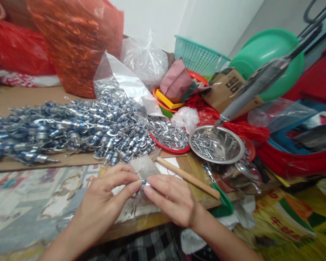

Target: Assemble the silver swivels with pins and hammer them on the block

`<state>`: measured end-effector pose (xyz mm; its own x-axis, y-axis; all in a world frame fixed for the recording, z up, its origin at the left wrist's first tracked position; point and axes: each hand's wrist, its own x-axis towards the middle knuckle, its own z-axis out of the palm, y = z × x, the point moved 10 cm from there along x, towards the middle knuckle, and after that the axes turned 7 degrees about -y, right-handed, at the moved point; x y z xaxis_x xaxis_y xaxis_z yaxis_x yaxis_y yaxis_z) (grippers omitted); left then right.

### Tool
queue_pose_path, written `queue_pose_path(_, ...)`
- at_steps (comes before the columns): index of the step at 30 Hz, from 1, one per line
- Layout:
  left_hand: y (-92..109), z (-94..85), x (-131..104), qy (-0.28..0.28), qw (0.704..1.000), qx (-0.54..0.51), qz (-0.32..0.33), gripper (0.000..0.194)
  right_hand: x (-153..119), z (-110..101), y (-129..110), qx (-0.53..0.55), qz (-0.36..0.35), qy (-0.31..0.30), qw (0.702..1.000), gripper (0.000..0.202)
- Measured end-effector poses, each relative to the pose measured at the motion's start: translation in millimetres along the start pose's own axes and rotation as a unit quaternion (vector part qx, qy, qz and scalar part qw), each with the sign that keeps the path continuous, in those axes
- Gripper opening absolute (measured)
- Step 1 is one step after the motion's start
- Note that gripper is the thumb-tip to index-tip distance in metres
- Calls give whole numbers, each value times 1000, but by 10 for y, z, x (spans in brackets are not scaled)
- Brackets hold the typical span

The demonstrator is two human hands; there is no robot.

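Both of my hands meet over the table's front edge, around a small blue-and-silver metal fitting [145, 183]. My left hand [108, 197] is closed, with thumb and fingertips pinching the fitting's left side. From the other side, the fingers of my right hand [174, 199] are pressed round it, covering most of its right part. A pale grey block [145, 166] lies just behind my fingertips. Beside it rests a hammer with a long wooden handle [188, 177], angled toward the right. Farther left is a large heap of similar blue-and-silver metal fittings [70, 127], many with rings or hooks.
A red tray [188, 149] holds small silver metal pieces. Right of it, a steel bowl [239, 154] contains metal pins. A grey bar-like tool [256, 88] slants above the bowl. Behind stand a red bag [81, 43], a green basket [198, 52] and a green basin [268, 50].
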<state>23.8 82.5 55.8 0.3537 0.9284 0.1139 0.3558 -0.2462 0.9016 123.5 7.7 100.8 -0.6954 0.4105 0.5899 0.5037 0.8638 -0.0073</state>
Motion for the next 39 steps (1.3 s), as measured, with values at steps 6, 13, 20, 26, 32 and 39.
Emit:
queue_pose_path(6, -216, 85, -23, -50, 993, -69, -81, 15, -67, 54, 198, 84, 121, 37, 988, 31)
queue_pose_path(13, -467, 251, -123, -11, 949, -279, -146, 52, -60, 182, 326, 198, 228, 25, 953, 18)
queue_pose_path(20, -557, 353, -117, -56, 929, -323, -172, 64, -349, 188, 1587, -84, 464, -149, 869, 25)
queue_pose_path(26, -510, 484, -50, -153, 902, -362, -179, 67, -589, 394, 2410, -157, 528, -232, 801, 37)
queue_pose_path(32, -530, 535, -22, -178, 879, -399, -191, 75, -542, 511, 2534, -113, 518, -243, 812, 44)
queue_pose_path(39, -585, 502, 6, -158, 881, -402, -193, 80, -374, 388, 1876, 46, 462, -168, 870, 16)
